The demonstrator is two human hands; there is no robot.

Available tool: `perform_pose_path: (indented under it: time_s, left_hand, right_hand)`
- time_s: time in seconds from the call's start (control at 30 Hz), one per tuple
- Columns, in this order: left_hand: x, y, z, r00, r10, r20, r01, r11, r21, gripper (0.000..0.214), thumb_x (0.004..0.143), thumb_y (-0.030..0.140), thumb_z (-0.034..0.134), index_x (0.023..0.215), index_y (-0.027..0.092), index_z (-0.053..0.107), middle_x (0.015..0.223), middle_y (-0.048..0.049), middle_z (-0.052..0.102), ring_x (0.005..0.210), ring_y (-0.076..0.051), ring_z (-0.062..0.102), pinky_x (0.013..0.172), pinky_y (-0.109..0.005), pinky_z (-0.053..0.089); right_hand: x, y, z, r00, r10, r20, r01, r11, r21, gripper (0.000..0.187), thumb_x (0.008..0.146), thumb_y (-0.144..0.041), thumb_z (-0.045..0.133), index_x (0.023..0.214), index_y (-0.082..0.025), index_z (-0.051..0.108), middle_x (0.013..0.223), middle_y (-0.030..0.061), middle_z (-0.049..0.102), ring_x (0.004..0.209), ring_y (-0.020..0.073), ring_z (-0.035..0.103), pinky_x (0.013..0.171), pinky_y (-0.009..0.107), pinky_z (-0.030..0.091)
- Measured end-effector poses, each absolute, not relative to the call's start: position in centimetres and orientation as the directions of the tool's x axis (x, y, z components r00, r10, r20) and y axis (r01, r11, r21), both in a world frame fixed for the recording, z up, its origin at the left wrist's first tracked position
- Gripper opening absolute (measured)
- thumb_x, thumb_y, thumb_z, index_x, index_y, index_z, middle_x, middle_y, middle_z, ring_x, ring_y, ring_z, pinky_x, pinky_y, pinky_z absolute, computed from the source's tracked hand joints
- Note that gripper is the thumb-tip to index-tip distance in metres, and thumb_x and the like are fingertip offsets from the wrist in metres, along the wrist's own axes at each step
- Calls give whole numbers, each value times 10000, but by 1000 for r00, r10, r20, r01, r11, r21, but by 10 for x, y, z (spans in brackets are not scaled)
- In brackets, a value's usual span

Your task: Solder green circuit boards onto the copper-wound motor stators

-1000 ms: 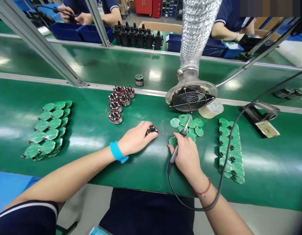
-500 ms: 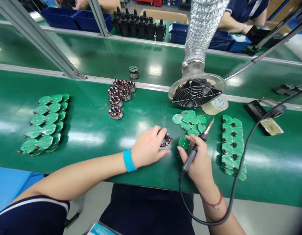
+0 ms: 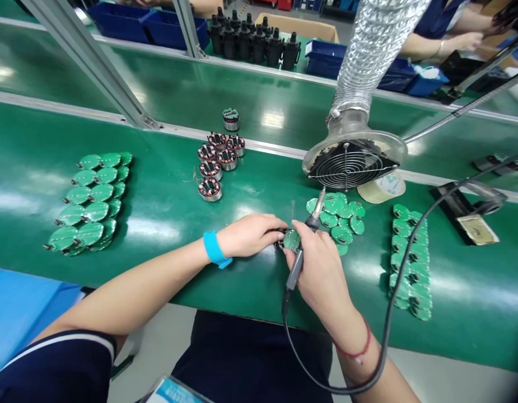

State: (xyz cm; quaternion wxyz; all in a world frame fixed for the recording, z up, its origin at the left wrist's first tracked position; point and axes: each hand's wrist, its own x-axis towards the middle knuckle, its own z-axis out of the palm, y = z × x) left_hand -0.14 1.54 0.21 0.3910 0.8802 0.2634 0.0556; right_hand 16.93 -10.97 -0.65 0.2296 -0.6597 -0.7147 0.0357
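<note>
My left hand (image 3: 252,235), with a blue wristband, is closed around the side of a motor stator (image 3: 279,245), mostly hidden by the fingers. In my right hand (image 3: 323,266) are two things: a soldering iron (image 3: 296,267), its tip pointing up and away, and a round green circuit board (image 3: 291,239) pinched between thumb and finger. The board is at the stator's top; whether it is seated there I cannot tell. Beyond my right hand lies a loose heap of green circuit boards (image 3: 340,215). Several more stators (image 3: 210,189) stand grouped beyond my left hand.
Stacked boards stand in rows at left (image 3: 94,211) and right (image 3: 400,244). A fume extractor (image 3: 346,165) hangs over the heap, near a tape roll (image 3: 382,187). The iron's cable (image 3: 393,324) loops past my right forearm. A soldering stand (image 3: 464,215) sits at right. Co-workers' arms show across the bench.
My right hand has moved left with the iron and now brings a circuit board to the stator. My left hand's fingers have shifted to the stator's side. The view has shifted slightly.
</note>
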Motion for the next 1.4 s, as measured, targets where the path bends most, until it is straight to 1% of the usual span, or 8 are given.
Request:
perform_pose_path:
  time_s: [0.2,0.47,0.63,0.73,0.9,1.03,1.17,1.4]
  left_hand:
    - [3,21,-6,823,562,-81,409,-488,771,268,1057,245,475,849,193,637,797,4,656,765,-158,605,756,-265,453]
    - [-3,38,0,487,873,-38,764,-405,502,285,1054,233,473,800,196,597,852,-55,664,842,-221,613,758,-316,413]
    - [-7,11,15,765,586,-268,631,-596,497,388,1024,489,651,777,190,638,832,-24,676,747,-193,609,659,-306,382]
    - [-5,-2,12,760,570,-312,650,-661,375,300,1025,453,674,917,175,704,949,-51,704,829,-219,652,671,-322,411]
    - [-10,8,11,774,623,-113,632,-754,178,203,1056,165,537,969,181,720,969,-68,686,901,-236,638,735,-346,446]
    - [-16,3,19,795,574,195,567,-818,98,281,1087,215,469,942,176,707,958,-85,650,899,-239,583,773,-368,447]
    - [-11,-23,15,926,351,140,331,-932,147,387,1026,514,661,849,173,704,878,-71,597,889,-251,556,739,-383,425]
    - [-14,-29,12,875,462,147,423,-876,233,275,1034,191,608,770,183,685,960,-83,632,956,-261,518,768,-393,354]
  right_hand:
    - [169,-112,-18,31,963,268,862,110,-495,423,1032,-312,576,1443,-212,569,1120,137,766,982,339,710,837,515,622]
    - [182,-108,-26,-41,980,193,730,161,-664,474,1026,-277,590,1496,-248,537,1330,127,762,1187,313,754,977,482,641]
    - [186,-109,-28,-15,976,217,718,162,-677,511,1016,-296,635,1512,-278,513,1341,134,763,1199,331,761,988,525,645]
    - [184,-110,-29,0,976,217,707,153,-691,519,1016,-299,638,1518,-277,505,1357,144,756,1209,340,758,996,542,643]
    - [184,-109,-30,-3,981,193,692,141,-708,519,1009,-283,650,1513,-286,526,1372,141,752,1248,344,743,1043,567,625]
    - [187,-110,-30,-12,979,206,690,157,-706,546,1022,-288,646,1546,-286,494,1419,151,729,1312,346,716,1069,584,617]
    - [189,-113,-27,-72,965,252,677,233,-699,634,1019,-245,648,1606,-300,413,1539,149,655,1363,319,695,1104,570,612]
    - [190,-114,-29,-38,958,283,658,237,-714,577,1036,-218,610,1570,-324,418,1494,120,690,1380,280,683,1115,529,604]
